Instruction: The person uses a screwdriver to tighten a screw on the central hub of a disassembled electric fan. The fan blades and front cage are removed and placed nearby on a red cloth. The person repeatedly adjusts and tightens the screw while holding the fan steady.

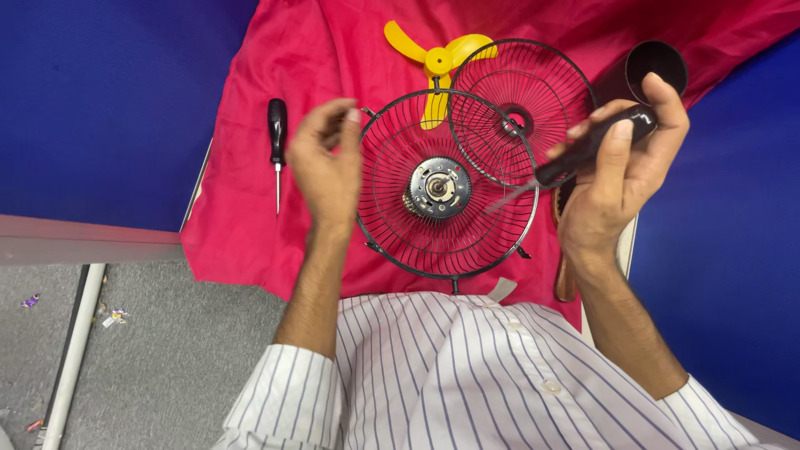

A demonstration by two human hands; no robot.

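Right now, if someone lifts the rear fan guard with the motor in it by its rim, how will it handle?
The rear fan guard is thin open wire, so it is probably light and may flex a little at the rim. The motor hub at its centre looks solid metal, so most of the weight likely sits there. Resting on the red cloth, it should not slide easily.

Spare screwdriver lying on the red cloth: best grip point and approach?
Probably the black handle of the spare screwdriver, from above. It lies flat on the red cloth, handle away from the person, thin shaft pointing toward them; the handle is the thickest part, with open cloth either side.
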